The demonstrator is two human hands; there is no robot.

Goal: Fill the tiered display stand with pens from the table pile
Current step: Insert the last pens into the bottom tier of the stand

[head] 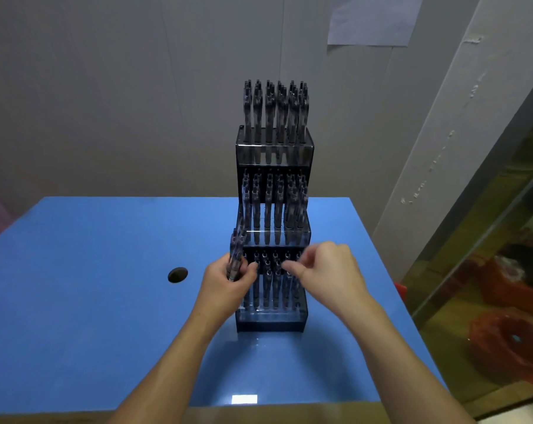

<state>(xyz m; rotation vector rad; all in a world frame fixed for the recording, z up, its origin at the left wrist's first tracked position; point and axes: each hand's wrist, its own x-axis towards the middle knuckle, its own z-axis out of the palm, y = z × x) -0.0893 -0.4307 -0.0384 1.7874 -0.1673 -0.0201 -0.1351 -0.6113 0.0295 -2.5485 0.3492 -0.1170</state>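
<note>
A dark, see-through tiered display stand (271,321) rises in three steps on the blue table (91,316). Dark pens stand upright in the top tier (274,108), the middle tier (274,200) and the bottom tier (273,286). My left hand (228,286) grips a bundle of pens (236,255) upright at the stand's lower left corner. My right hand (329,270) hovers over the bottom tier with curled fingers, thumb and forefinger close together at the pen tops. Whether it pinches a pen is hidden.
A round dark hole (177,274) sits in the table left of the stand. A paper sheet (372,19) hangs on the grey wall behind. Red tubs (510,344) lie on the floor to the right, past the table edge.
</note>
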